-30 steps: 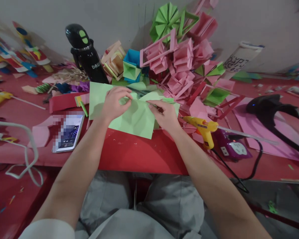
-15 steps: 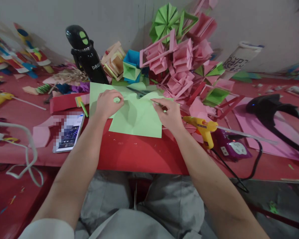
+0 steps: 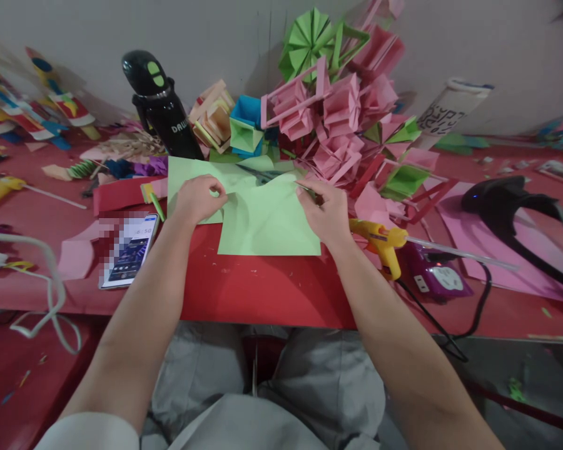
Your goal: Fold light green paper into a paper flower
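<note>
While the left hand (image 3: 201, 199) is pinching the green sheet (image 3: 269, 219) by its far-left corner, the right hand (image 3: 327, 209) is pinching the far-right one, dark scissors (image 3: 261, 176) just peeking out behind it.

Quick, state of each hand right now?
Left hand: closed, pinching the light green sheet at its upper left.
Right hand: closed, pinching the same sheet near its upper right corner.

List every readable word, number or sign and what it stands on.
"DA" on the black bottle; the next letter is unclear.
"6:50", apparently, on the phone, partly masked.
Too blurred to read: the black marks on the white object, the rest of the phone.
</note>
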`<state>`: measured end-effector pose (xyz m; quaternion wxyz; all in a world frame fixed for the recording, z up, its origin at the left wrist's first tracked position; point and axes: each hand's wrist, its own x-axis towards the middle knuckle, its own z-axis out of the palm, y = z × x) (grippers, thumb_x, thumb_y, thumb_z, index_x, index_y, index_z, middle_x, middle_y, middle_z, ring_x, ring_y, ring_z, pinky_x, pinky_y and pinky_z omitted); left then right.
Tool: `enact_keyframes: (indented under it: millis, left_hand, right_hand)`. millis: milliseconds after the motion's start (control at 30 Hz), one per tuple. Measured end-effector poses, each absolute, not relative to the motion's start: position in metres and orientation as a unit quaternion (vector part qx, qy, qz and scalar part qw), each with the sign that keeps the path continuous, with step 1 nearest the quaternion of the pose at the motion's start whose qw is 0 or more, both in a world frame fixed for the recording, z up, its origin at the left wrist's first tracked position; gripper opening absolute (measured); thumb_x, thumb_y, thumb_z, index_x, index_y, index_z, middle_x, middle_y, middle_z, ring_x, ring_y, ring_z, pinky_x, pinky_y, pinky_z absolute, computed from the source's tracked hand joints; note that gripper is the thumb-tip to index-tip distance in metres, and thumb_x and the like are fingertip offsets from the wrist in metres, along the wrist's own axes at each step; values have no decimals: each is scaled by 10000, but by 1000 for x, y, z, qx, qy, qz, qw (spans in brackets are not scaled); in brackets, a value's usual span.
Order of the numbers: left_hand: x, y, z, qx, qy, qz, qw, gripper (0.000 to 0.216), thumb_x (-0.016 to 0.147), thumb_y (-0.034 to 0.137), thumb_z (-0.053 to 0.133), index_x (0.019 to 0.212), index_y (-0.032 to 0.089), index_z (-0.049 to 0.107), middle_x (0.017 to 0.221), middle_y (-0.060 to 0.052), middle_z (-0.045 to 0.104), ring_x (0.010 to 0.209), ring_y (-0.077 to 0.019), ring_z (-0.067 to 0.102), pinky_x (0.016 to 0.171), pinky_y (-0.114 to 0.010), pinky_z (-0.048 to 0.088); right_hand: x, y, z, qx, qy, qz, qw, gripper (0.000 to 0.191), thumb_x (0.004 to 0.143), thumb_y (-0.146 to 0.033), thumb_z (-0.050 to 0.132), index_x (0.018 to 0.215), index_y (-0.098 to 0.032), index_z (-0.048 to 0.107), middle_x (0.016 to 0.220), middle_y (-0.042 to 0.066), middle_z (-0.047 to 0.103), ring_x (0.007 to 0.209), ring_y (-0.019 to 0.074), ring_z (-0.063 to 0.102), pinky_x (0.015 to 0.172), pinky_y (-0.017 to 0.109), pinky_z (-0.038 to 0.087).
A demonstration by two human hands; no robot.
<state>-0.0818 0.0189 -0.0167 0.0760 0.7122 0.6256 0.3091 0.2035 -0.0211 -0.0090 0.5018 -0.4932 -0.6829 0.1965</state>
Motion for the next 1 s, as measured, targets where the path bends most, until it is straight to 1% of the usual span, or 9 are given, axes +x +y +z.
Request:
enact_keyframes:
  millis: [167, 267, 333, 400, 467, 567, 700, 867, 1000]
  left_hand:
    - [-82, 25, -20, 670, 635, 365, 124, 58, 686, 239, 685, 657, 235, 635, 772, -54, 677, 804, -257, 620, 831, -397, 491]
    - [-82, 31, -18, 588, 609, 457, 274, 143, 798, 310, 606, 700, 213, 645, 708, -68, 657, 717, -238, 638, 733, -384, 531]
    - [-80, 32, -12, 515, 572, 492, 407, 327, 916, 437, 477, 797, 196, 664, 721, -93, 668, 677, -245, 658, 671, -410, 560]
    - [-77, 28, -5, 478, 535, 515, 468, 481, 948, 592, 427, 880, 182, 671, 769, -125, 692, 720, -274, 696, 690, -465, 593]
    - [-71, 21, 0, 479, 510, 532, 477, 486, 903, 645, 527, 916, 179, 662, 849, -147, 717, 795, -284, 724, 749, -472, 614]
    - [-58, 12, -1, 505, 466, 518, 510, 377, 864, 532, 652, 1000, 180, 658, 1013, -146, 734, 918, -284, 737, 826, -467, 626]
    - [-50, 11, -8, 469, 481, 558, 488, 295, 806, 400, 755, 974, 177, 659, 1013, -125, 747, 927, -281, 743, 794, -457, 648]
    - [-48, 8, -4, 472, 476, 597, 441, 418, 752, 527, 811, 944, 184, 672, 951, -101, 763, 949, -303, 744, 770, -441, 651]
    - [-24, -10, 6, 484, 457, 596, 448, 469, 838, 658, 675, 903, 194, 659, 900, -88, 762, 985, -288, 740, 785, -412, 635]
  right_hand:
    - [204, -22, -5, -500, -650, 213, 532, 270, 889, -390, 583, 1008, -212, 748, 900, 50, 720, 780, 205, 631, 702, 358, 501]
    - [204, -20, -7, -514, -606, 225, 564, 232, 894, -379, 569, 1002, -216, 693, 844, 40, 672, 781, 197, 622, 694, 342, 499]
    - [204, -15, -10, -522, -566, 236, 593, 214, 897, -370, 563, 1043, -231, 635, 831, 32, 639, 763, 187, 610, 670, 327, 493]
    - [205, -10, -15, -519, -539, 245, 617, 226, 891, -357, 572, 1089, -248, 577, 873, 39, 628, 776, 189, 611, 665, 327, 497]
    - [205, -5, -21, -515, -530, 264, 619, 241, 878, -319, 570, 1109, -254, 540, 935, 53, 624, 802, 193, 620, 668, 330, 510]
    - [202, -3, -28, -509, -528, 328, 595, 318, 846, -269, 565, 1155, -266, 490, 957, 45, 617, 749, 177, 619, 626, 325, 522]
    - [198, -8, -28, -509, -559, 366, 543, 461, 808, -277, 610, 1239, -277, 447, 1002, 47, 639, 786, 187, 649, 654, 339, 558]
    - [195, -23, -10, -444, -647, 333, 523, 584, 796, -491, 733, 1301, -285, 526, 1362, 109, 586, 1234, 259, 587, 965, 410, 555]
    - [186, -38, 1, -326, -661, 524, 427, 681, 826, -699, 637, 1359, -286, 543, 1482, 117, 540, 1270, 280, 590, 992, 443, 556]
